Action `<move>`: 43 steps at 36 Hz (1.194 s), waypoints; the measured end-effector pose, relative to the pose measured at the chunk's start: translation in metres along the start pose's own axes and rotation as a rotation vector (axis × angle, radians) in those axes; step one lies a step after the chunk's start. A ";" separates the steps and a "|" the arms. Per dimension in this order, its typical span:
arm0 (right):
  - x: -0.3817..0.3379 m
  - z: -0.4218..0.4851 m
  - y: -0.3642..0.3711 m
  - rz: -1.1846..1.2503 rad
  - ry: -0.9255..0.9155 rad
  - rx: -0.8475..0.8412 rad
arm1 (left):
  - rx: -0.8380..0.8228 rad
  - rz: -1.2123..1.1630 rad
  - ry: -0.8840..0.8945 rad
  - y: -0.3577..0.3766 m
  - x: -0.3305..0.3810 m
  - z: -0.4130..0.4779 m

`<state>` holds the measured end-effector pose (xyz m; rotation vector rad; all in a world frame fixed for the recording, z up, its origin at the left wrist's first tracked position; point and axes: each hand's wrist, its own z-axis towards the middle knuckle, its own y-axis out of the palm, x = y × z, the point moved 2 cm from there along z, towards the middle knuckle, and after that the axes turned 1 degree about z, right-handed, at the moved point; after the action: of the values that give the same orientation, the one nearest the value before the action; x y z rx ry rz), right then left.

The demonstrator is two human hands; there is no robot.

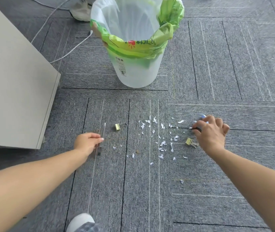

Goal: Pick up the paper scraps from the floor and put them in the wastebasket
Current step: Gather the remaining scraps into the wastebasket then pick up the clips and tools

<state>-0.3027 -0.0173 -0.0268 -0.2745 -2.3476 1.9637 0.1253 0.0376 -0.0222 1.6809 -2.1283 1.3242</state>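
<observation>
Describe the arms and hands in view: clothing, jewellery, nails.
Both are bare: the left forearm and right forearm show no sleeve within the frame, and no watch or bracelet sits at either wrist. The left hand and right hand wear no gloves and no visible rings. The left thumbnail looks short, with no coloured polish.

- Bare carpet (150,97) lies open between the paper scraps (160,138) and the wastebasket (136,76), whose mouth is uncovered.
- A left binder clip (117,127) and right binder clip (189,142) flank the scraps.
- A grey cabinet (16,89) walls the left.
</observation>
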 end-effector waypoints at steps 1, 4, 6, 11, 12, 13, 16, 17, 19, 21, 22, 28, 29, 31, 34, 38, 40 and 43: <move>0.000 0.001 0.001 0.008 0.006 0.002 | 0.011 0.007 -0.010 -0.002 -0.004 0.002; 0.000 0.001 0.003 0.034 0.021 -0.003 | 0.046 0.039 -0.038 -0.005 -0.015 0.006; -0.001 0.001 0.005 0.042 0.016 -0.007 | 0.083 0.069 -0.040 -0.005 -0.021 0.009; -0.005 0.005 0.007 0.052 0.003 -0.005 | 0.166 0.182 0.058 -0.003 -0.017 0.004; -0.006 0.006 0.008 0.059 0.002 -0.009 | 0.175 0.216 0.097 -0.003 -0.016 0.003; -0.006 0.006 0.008 0.062 0.001 -0.013 | 0.169 0.258 0.147 -0.003 -0.014 0.001; -0.008 0.006 0.007 0.051 -0.006 -0.018 | 0.092 0.391 0.305 -0.003 -0.009 -0.004; -0.008 0.005 0.008 0.054 -0.010 -0.023 | 0.056 0.435 0.348 -0.003 -0.007 -0.006; -0.009 0.005 0.009 0.053 -0.030 -0.027 | -0.015 0.515 0.414 -0.001 -0.004 -0.012; -0.010 0.004 0.011 0.014 -0.061 -0.014 | -0.066 0.570 0.456 0.001 -0.005 -0.014; -0.010 0.004 0.012 -0.013 -0.074 -0.014 | -0.081 0.596 0.464 0.002 -0.006 -0.014; -0.018 -0.002 0.013 -0.053 -0.116 -0.039 | -0.102 0.690 0.524 0.012 -0.007 -0.013; -0.021 -0.004 0.013 -0.045 -0.135 -0.043 | -0.096 0.695 0.530 0.015 -0.005 -0.013; -0.030 -0.009 0.015 -0.018 -0.188 -0.055 | -0.094 0.718 0.533 0.021 -0.003 -0.013; -0.050 -0.021 0.017 0.015 -0.287 -0.070 | -0.097 0.748 0.531 0.032 0.000 -0.015; -0.077 -0.042 0.023 0.012 -0.413 -0.124 | -0.103 0.719 0.500 0.037 -0.001 -0.011; -0.087 -0.054 0.027 0.022 -0.484 -0.158 | -0.118 0.711 0.488 0.036 -0.001 -0.008; -0.095 -0.066 0.032 0.021 -0.570 -0.200 | -0.120 0.676 0.478 0.037 -0.002 -0.005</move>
<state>-0.1956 0.0350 -0.0401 0.2985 -2.8886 2.0201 0.0934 0.0424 -0.0406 0.5051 -2.4611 1.4954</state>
